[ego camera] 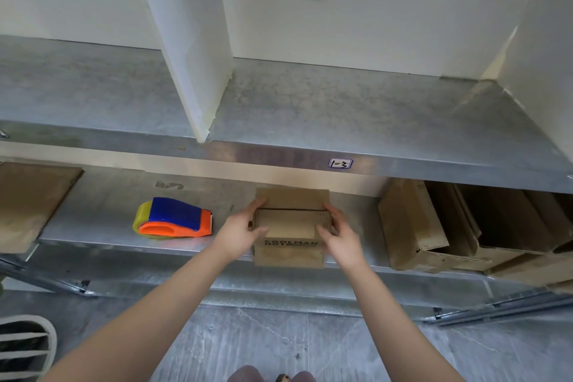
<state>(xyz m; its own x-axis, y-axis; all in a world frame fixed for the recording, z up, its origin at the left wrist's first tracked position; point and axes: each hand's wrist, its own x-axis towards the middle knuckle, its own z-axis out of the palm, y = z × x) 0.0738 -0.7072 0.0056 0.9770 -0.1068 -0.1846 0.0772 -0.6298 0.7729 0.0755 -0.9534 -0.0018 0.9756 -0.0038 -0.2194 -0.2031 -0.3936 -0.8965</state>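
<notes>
From my remote seat, the far left end of the lower shelf (102, 214) carries a flat brown cardboard sheet (31, 205), partly cut off by the picture's edge. Further right, near the shelf's front edge, a tape dispenser (175, 219) lies on its side, blue and orange with a yellow roll at its left end.

Just right of it comes my left hand (238, 231). Its fingers (258, 204) wrap the left side of the cardboard box (291, 226) and the thumb lies on the box's top. The box sits at the front edge of the lower shelf, about midway along it. One flap points to the shelf's back and another hangs over the front edge. Dark print on it reads "COOLMAN NOTE". My right hand (339, 234) mirrors the left, fingers curled round the right side and thumb on top, so both hands grip the box.

Above, on the lip of the upper shelf (310, 108), a small label (340, 163) reads "1-3". A white divider (192, 40) stands on that shelf, up and to the left. At the right end of the lower shelf, a stack of folded cardboard (412, 226) leans well apart from the box.
</notes>
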